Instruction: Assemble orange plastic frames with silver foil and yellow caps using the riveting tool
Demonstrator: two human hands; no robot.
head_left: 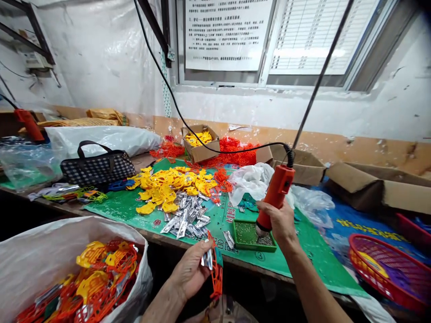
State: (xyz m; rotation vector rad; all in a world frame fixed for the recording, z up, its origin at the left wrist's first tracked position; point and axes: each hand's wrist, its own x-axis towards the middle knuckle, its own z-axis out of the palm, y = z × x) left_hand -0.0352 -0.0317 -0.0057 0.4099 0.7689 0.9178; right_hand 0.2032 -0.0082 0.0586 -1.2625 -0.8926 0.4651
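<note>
My right hand (280, 220) is wrapped round an orange electric screwdriver (276, 190) that hangs from a black cable; its tip rests down in a small green tray of screws (253, 236). My left hand (192, 270) is closed on an orange plastic lattice piece (216, 271) with a silver metal strip against it, held below the bench's front edge. On the green mat (134, 206) lie a heap of yellow plastic parts (168, 185) and a pile of silver metal strips (188, 216).
A white bag of assembled orange and yellow pieces (84, 282) stands at the lower left. A checkered handbag (97, 168), cardboard boxes (200, 142), loose orange parts (235, 154), a crumpled white bag (251, 179) and a red basket (390, 267) crowd the bench.
</note>
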